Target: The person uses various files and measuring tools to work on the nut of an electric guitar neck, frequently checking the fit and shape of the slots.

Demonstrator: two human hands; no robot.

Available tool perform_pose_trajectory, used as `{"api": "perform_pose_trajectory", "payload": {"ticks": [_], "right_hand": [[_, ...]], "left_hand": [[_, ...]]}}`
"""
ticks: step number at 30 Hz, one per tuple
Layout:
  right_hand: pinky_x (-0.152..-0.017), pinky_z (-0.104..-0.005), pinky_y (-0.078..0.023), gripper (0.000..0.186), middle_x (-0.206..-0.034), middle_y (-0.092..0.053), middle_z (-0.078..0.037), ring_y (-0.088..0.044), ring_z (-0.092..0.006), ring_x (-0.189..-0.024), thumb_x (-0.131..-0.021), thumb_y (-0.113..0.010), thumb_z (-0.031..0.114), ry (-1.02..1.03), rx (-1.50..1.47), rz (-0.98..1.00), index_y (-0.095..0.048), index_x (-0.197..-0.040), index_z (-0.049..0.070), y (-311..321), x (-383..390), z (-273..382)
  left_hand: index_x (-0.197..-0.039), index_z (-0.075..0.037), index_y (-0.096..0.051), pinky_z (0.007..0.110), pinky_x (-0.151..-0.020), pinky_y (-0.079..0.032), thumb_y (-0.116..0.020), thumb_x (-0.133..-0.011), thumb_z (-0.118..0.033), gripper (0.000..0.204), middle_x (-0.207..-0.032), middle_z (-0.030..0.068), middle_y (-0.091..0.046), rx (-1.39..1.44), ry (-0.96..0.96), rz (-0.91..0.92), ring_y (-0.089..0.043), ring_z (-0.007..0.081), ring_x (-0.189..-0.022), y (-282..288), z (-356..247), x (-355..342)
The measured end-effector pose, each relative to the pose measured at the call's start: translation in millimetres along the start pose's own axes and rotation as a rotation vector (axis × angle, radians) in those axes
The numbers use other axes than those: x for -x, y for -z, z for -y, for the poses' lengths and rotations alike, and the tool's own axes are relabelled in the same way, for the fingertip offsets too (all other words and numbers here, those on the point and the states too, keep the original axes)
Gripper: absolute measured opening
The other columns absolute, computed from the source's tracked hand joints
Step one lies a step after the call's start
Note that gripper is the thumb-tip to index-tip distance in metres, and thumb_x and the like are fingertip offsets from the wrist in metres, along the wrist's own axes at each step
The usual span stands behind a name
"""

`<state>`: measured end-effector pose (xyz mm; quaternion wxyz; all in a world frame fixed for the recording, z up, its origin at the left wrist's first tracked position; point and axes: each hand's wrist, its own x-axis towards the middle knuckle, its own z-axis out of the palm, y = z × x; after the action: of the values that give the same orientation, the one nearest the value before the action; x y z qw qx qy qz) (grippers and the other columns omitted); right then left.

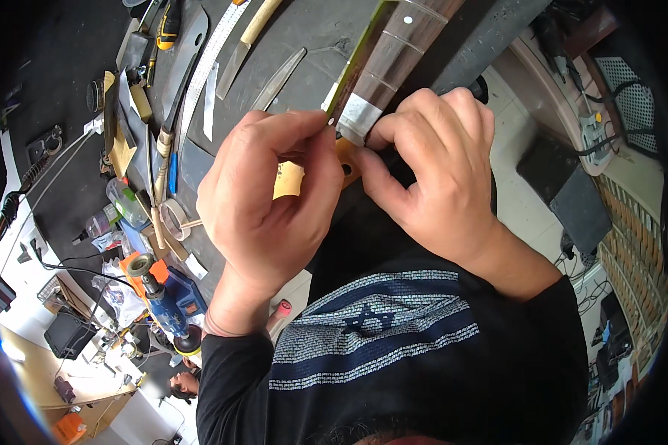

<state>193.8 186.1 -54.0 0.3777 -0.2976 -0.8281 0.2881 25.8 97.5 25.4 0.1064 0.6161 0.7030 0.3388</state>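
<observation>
A guitar neck (397, 55) with a dark wooden fretboard and round inlays runs from the top edge toward me. Its near end carries a silvery-white band (361, 113), and below that shows a yellowish wooden part (346, 157) with a hole. My left hand (271, 189) is closed, thumb and forefinger pinching the near end of a thin, green-edged, ruler-like strip (356, 67) along the fretboard's left side. Yellow printed paper (288, 180) shows inside its curled fingers. My right hand (438, 163) is closed at the neck's near end, thumb and forefinger against it beside the band.
Across the dark bench lie a file (280, 80), a wooden-handled tool (252, 33), a long ruler (204, 70) and a yellow-black screwdriver (168, 26). A tape roll (174, 219) and a blue power tool (163, 297) are lower left. Another person (185, 384) is in the background.
</observation>
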Motion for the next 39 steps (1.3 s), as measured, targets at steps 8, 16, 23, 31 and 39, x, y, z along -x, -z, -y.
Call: {"api": "perform_pose_trajectory", "payload": {"ticks": [8, 16, 23, 31, 39], "right_hand": [[-0.092, -0.0434, -0.04, 0.027, -0.098, -0.066, 0.002, -0.058, -0.026, -0.095, -0.082, -0.092, 0.015, 0.009, -0.013, -0.006, -0.071, -0.1, 0.015, -0.7, 0.5, -1.7], [-0.094, -0.0442, -0.04, 0.028, -0.1, -0.066, 0.003, -0.058, -0.0262, -0.096, -0.082, -0.091, 0.015, 0.006, -0.022, -0.005, -0.071, -0.101, 0.015, -0.7, 1.6, -2.3], [-0.094, -0.0442, -0.041, 0.028, -0.101, -0.066, 0.002, -0.058, -0.0264, -0.096, -0.082, -0.091, 0.016, 0.006, -0.026, -0.002, -0.071, -0.101, 0.015, -0.1, 1.6, -2.5], [-0.094, -0.0441, -0.041, 0.027, -0.101, -0.066, 0.002, -0.058, -0.0263, -0.096, -0.082, -0.092, 0.017, 0.011, -0.021, -0.005, -0.072, -0.101, 0.015, -0.4, 1.7, -2.8], [-0.094, -0.0437, -0.041, 0.027, -0.101, -0.066, 0.003, -0.058, -0.0259, -0.096, -0.083, -0.092, 0.018, 0.005, -0.017, 0.0, -0.071, -0.1, 0.016, -0.5, 1.6, -2.8]], "left_hand": [[-0.111, 0.006, -0.075, 0.028, -0.073, -0.061, -0.082, -0.092, 0.016, 0.022, -0.093, 0.0131, -0.077, -0.013, -0.066, -0.042, -0.078, 0.0191, -0.079, -8.6, 6.4, -3.6], [-0.104, 0.002, -0.077, 0.03, -0.063, -0.056, -0.085, -0.087, 0.014, 0.023, -0.082, 0.0112, -0.075, -0.05, -0.138, -0.071, -0.074, 0.0215, -0.068, -10.0, 7.3, -9.6], [-0.103, 0.002, -0.076, 0.031, -0.06, -0.054, -0.085, -0.087, 0.014, 0.022, -0.079, 0.0116, -0.071, -0.094, -0.183, -0.061, -0.071, 0.0221, -0.065, -10.3, 5.4, -13.0], [-0.102, 0.0, -0.075, 0.033, -0.057, -0.051, -0.086, -0.088, 0.013, 0.022, -0.076, 0.0107, -0.067, -0.151, -0.197, -0.068, -0.066, 0.0232, -0.062, -11.3, 3.7, -12.2], [-0.101, -0.001, -0.076, 0.034, -0.057, -0.051, -0.087, -0.087, 0.012, 0.022, -0.076, 0.0103, -0.068, -0.16, -0.223, -0.063, -0.066, 0.0235, -0.062, -11.0, 5.2, -12.8]]}}
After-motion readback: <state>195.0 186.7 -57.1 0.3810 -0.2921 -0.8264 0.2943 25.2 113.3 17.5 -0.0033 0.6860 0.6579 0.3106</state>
